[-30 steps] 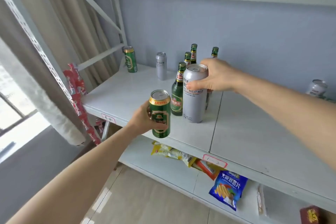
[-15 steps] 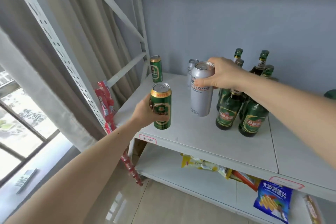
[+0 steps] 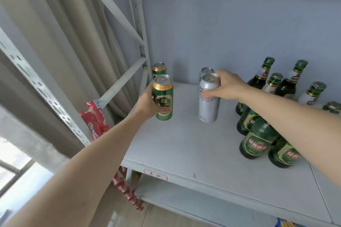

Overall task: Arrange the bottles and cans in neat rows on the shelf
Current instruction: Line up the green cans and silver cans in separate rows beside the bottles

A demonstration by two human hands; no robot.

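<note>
- Cans and bottles are sharing the white shelf (image 3: 184, 149), and the sorting is looking only partly done to me.
- The left hand (image 3: 147, 105) is wrapping its fingers round a green can (image 3: 163, 97), holding it upright near the shelf's left edge, at about nine o'clock from the silver can; whether its base is touching the board I cannot tell.
- The right hand (image 3: 224, 86) is gripping the tall silver can (image 3: 209, 97) by its upper part, fingers curled round the rim and thumb on the front; the can is standing upright, its base seemingly at or just above the shelf.
- A second green can (image 3: 159, 69) is sitting in the back left corner, at twelve o'clock from the held green one and just behind it.
- A second silver can (image 3: 205, 72) is standing likewise at twelve o'clock from the held silver one, close behind.
- So two short columns of cans seem to be forming, green on the left and silver beside it, each two deep once these are set down.
- The green bottles (image 3: 258, 136), at three o'clock from the cans, are standing in a loose bunch, staggered rather than lined up, partly hidden by the right forearm.
- Straightening those bottles appears to be the larger part remaining.
</note>
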